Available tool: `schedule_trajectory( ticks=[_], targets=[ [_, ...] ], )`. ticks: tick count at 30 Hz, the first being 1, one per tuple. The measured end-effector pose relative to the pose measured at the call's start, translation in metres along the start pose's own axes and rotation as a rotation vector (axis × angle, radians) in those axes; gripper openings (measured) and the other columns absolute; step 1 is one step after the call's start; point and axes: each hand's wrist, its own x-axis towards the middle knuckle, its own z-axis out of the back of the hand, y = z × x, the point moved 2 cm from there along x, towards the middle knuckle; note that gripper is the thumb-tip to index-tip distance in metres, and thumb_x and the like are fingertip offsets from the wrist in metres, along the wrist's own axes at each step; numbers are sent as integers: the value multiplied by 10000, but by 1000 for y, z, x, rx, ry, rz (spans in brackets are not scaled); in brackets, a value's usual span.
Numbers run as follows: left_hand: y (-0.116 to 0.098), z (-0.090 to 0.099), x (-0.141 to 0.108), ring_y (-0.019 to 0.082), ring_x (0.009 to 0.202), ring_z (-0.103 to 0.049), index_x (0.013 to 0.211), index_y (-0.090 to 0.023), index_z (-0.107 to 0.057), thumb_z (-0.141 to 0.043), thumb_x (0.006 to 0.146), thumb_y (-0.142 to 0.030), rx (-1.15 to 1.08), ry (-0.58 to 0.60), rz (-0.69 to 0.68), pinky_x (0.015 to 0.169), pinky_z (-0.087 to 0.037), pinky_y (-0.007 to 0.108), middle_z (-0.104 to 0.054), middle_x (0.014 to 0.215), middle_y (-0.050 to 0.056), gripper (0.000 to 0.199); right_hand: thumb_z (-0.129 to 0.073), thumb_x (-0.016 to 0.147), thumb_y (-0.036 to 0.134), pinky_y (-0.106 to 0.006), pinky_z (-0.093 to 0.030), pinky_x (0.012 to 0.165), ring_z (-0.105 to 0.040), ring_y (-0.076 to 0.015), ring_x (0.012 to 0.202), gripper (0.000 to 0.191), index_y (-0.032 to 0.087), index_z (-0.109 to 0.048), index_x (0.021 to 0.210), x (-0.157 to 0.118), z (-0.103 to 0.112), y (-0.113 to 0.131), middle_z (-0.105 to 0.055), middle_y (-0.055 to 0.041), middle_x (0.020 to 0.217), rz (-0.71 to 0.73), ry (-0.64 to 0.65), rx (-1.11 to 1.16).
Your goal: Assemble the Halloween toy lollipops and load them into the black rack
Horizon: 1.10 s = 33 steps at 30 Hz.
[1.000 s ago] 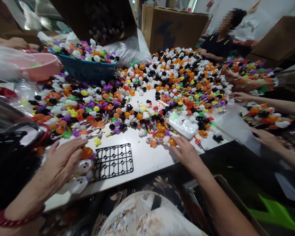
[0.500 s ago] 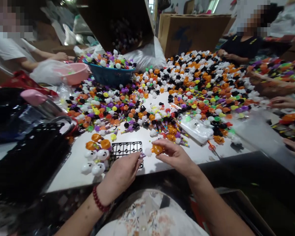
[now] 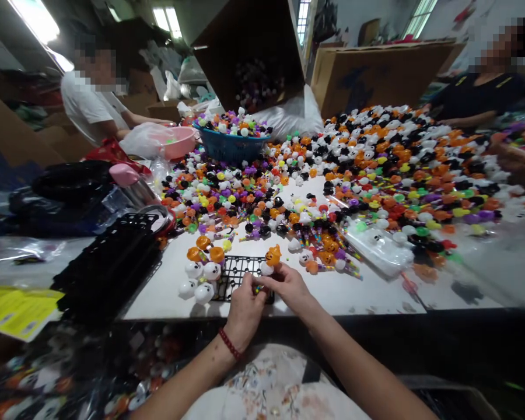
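Note:
Above the right end of a black grid tray (image 3: 234, 274), both my hands meet on one small toy (image 3: 272, 256) with an orange pumpkin top and a white part below it. The fingers of my left hand (image 3: 246, 306) are closed round its lower stem, which is mostly hidden. My right hand (image 3: 291, 287) pinches it just under the white part. The toy stands roughly upright. White ghost-faced toys (image 3: 203, 293) and orange ones (image 3: 216, 254) sit together at the tray's left side.
A large heap of colourful small toys (image 3: 359, 151) covers the back of the white table (image 3: 332, 297). Stacked black trays (image 3: 100, 262) lie left, a clear plastic pack (image 3: 380, 251) right. Behind are a blue basin (image 3: 231, 146), a pink basin (image 3: 179, 143) and cardboard boxes (image 3: 376, 76). Two people sit across.
The view has shifted left. The toy has turned from lying sideways to upright, and my right hand has moved from its pumpkin top to lower down, close against my left hand.

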Motion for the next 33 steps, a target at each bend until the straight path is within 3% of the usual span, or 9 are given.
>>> schedule_trajectory(
  ticks=[7,12,15,17,19,21,23,28,33],
  targets=[
    [5,-1,-9,177,698,-606,955,-201,-552,-426,927,-331,-165,55,-39,640,-424,279,-661,795,27,183,-676,765,435,-277,-456,693,-575,-170,767,290,163,-705,860,7,-6,3,-656,-14,805,44,138,-224],
    [6,18,-15,169,661,-604,989,-176,-579,-495,899,-297,-78,38,48,616,-434,277,-663,762,27,173,-721,713,397,-255,-418,626,-526,-143,677,240,167,-678,766,12,-18,4,-623,9,714,37,146,-339],
    [-7,47,-28,168,692,-642,1227,-180,-550,-527,909,-336,-73,168,-12,641,-482,281,-706,829,32,355,-686,741,405,-246,-412,597,-497,-119,611,249,172,-668,826,31,-21,-2,-596,29,677,17,152,-201],
    [-19,76,-34,160,724,-661,1204,-206,-597,-514,932,-363,-39,192,-110,683,-511,279,-722,869,33,324,-675,747,415,-241,-413,582,-481,-108,582,262,175,-647,846,51,-24,-8,-572,39,668,21,145,-118],
    [-29,108,-28,162,812,-677,1109,-214,-652,-492,951,-360,37,97,-231,768,-532,284,-729,943,42,268,-662,753,411,-248,-437,596,-501,-112,593,259,177,-628,860,72,-31,-13,-586,31,696,39,149,-82],
    [-33,134,-10,191,1023,-656,1169,-200,-632,-477,960,-339,178,-78,-373,943,-508,327,-702,1116,73,295,-651,765,377,-266,-466,631,-538,-129,632,233,184,-621,891,91,-42,-15,-621,17,740,74,151,-137],
    [-29,147,15,219,1235,-554,1287,-179,-566,-445,971,-331,334,-155,-499,1101,-414,388,-613,1311,105,372,-649,779,324,-281,-484,673,-568,-148,685,198,195,-621,927,105,-54,-15,-652,8,781,129,152,-254],
    [-5,141,61,212,1403,-394,1413,-147,-449,-323,1008,-352,524,79,-600,1201,-281,450,-472,1485,117,471,-578,817,166,-293,-483,770,-599,-174,825,151,196,-602,963,118,-76,-12,-689,-19,912,250,206,-539],
    [5,133,64,203,1407,-391,1446,-168,-403,-276,1017,-363,595,131,-542,1211,-218,473,-468,1493,104,488,-538,823,124,-302,-461,787,-605,-205,866,189,178,-597,995,118,-75,-11,-687,-58,947,250,253,-635]
  ],
)
